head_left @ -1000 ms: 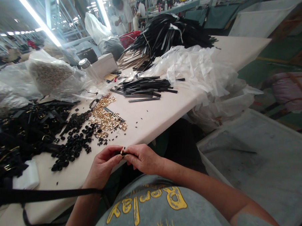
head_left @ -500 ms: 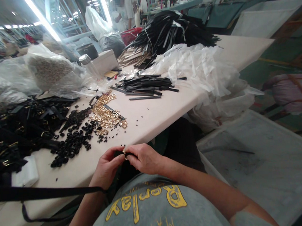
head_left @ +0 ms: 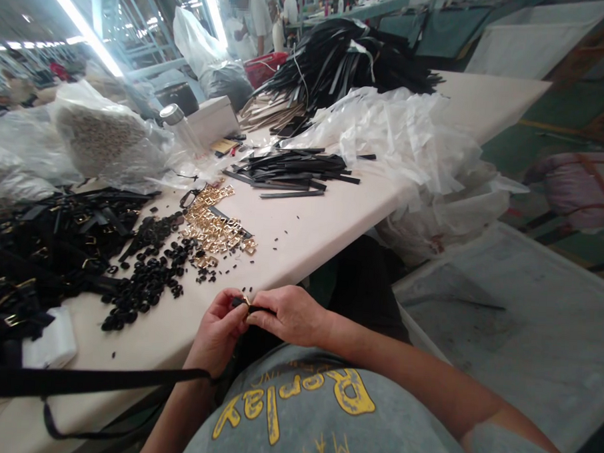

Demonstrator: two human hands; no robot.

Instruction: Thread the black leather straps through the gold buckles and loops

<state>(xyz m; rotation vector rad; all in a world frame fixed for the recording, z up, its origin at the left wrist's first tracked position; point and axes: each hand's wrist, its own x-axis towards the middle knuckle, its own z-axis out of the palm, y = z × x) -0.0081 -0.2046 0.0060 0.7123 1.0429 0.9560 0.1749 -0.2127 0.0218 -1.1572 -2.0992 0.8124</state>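
Close to my body, at the table's front edge, my left hand (head_left: 222,322) pinches the end of a black strap (head_left: 262,310) beside a small gold buckle (head_left: 247,301). My right hand (head_left: 291,314) grips the same strap on the other side of the buckle, thumb and fingers closed. The fingers cover much of the strap and buckle. Just beyond the hands lie loose gold buckles (head_left: 214,226) in a heap. Left of them is a pile of small black loops (head_left: 139,289).
Black straps with buckles (head_left: 46,242) are heaped at the left. Cut black strips (head_left: 294,169) lie mid-table, before plastic sheeting (head_left: 386,123) and a large bundle of black strips (head_left: 344,61). A white-lined bin (head_left: 502,342) stands at the right. A clear bottle (head_left: 179,124) leans near a white box.
The left fingers have shifted slightly around the buckle, and more of the black strap end shows between them. Both hands stay close together in nearly the same place.
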